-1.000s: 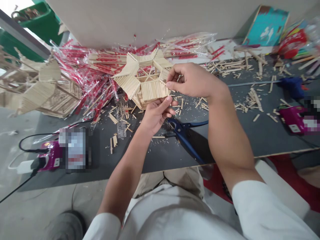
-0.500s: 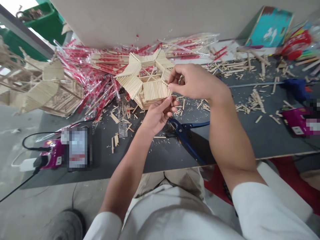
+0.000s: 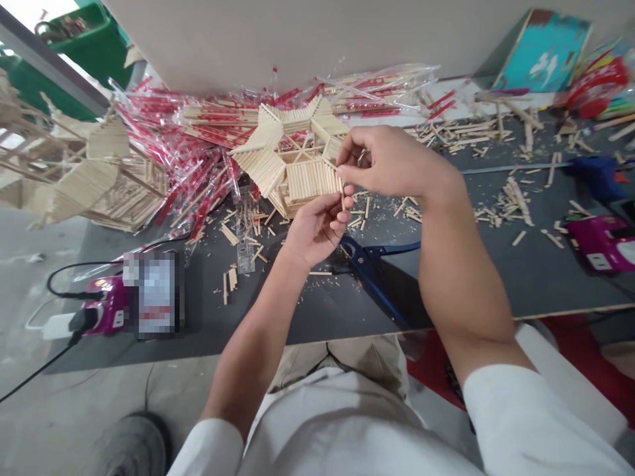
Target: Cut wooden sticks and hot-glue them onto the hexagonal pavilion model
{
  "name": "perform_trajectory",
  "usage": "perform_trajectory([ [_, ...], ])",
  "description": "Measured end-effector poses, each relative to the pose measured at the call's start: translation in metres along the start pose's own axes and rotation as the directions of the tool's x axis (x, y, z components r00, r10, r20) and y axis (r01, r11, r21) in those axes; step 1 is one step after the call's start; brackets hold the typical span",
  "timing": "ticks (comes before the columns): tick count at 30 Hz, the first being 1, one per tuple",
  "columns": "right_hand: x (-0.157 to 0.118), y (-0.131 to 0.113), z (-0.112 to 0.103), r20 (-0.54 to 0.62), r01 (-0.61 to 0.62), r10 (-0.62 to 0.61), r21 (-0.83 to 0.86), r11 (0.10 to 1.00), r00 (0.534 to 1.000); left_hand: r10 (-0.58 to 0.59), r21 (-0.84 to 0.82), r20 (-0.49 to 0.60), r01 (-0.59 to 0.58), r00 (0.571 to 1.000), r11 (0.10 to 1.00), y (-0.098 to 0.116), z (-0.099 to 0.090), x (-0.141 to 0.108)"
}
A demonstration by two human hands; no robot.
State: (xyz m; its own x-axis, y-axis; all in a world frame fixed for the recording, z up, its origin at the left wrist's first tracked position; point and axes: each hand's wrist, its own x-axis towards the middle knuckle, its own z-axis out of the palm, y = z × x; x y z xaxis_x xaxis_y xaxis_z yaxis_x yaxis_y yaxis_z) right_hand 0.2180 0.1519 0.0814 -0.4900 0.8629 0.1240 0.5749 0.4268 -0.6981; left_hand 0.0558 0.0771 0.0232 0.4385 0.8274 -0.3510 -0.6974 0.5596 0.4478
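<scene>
A star-shaped model (image 3: 305, 182) built of thin wooden sticks stands on the dark table, its slatted roof panels set around a hexagonal opening. Just below its front right corner, my left hand (image 3: 317, 228) has curled fingers around a short thin wooden stick (image 3: 343, 198). My right hand (image 3: 387, 158) wears a ring and reaches in from the right. Its thumb and forefinger are pinched together at the roof's right edge; whatever lies between those fingertips is hidden. Below the hands lie blue-handled cutters (image 3: 370, 271).
Plastic-wrapped stick bundles (image 3: 208, 122) are heaped behind the model. Another stick structure (image 3: 84, 172) is at left. A clear ruler (image 3: 245, 231), a phone-like device (image 3: 156, 297), purple power sockets (image 3: 600, 244), a blue glue gun (image 3: 595, 178) and scattered stick offcuts (image 3: 516, 201) lie around.
My left thumb has drawn back from the model's front corner, and the left fingers have shifted around the small stick. The right hand keeps its pinch at the roof edge. The view shifted slightly.
</scene>
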Motion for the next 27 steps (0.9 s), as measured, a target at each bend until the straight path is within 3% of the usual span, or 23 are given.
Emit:
perform_trajectory([
  [8,-0.0010,-0.0028,-0.0006,0.020,-0.022,0.022,-0.010,1.000,1.000,0.011,-0.060,0.059,-0.008,0.998,0.998,-0.0044,-0.0005,0.0004],
  [16,-0.0008,-0.0016,-0.0013,0.023,0.003,-0.001,-0.108,0.994,1.000,-0.015,-0.095,-0.026,0.013,1.000,0.995,-0.0034,0.0043,-0.0027],
  [21,-0.0013,-0.0055,-0.0023,0.033,-0.020,0.024,-0.128,0.992,0.999,-0.039,-0.138,-0.023,0.036,0.999,0.990,-0.0020,0.0055,-0.0039],
  [27,-0.0020,-0.0021,-0.0057,0.050,-0.027,0.033,-0.113,0.993,0.998,-0.009,-0.003,-0.078,0.009,0.997,1.000,0.0000,0.0048,-0.0020],
])
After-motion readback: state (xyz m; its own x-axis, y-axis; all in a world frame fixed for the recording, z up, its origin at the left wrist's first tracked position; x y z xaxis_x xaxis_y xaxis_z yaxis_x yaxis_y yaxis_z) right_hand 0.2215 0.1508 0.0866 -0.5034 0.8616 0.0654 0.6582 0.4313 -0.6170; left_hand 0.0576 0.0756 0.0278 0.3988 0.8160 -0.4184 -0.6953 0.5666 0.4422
